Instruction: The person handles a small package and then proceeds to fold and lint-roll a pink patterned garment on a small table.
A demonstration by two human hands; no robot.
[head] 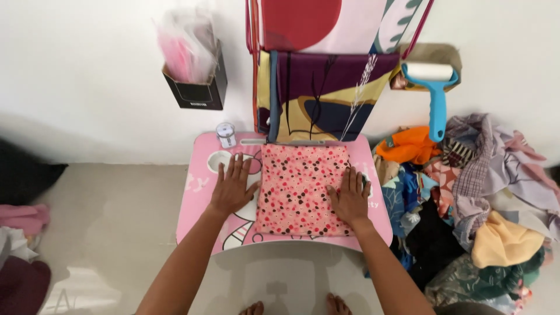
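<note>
Folded square of pink cotton cloth with red and brown dots (303, 189) lying flat mid-table on small pink plastic table (201, 186), seemingly near finished; left hand (233, 186) spread flat at its left edge, right hand (350, 198) flat on right edge; heap of unfolded mixed fabrics (478, 204) waiting beside right edge.

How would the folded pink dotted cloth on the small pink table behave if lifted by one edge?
The pink dotted cloth looks thin and soft, so it would likely droop and unfold. It seems light. Lying flat under the right hand, it would probably slide rather than roll.
</note>
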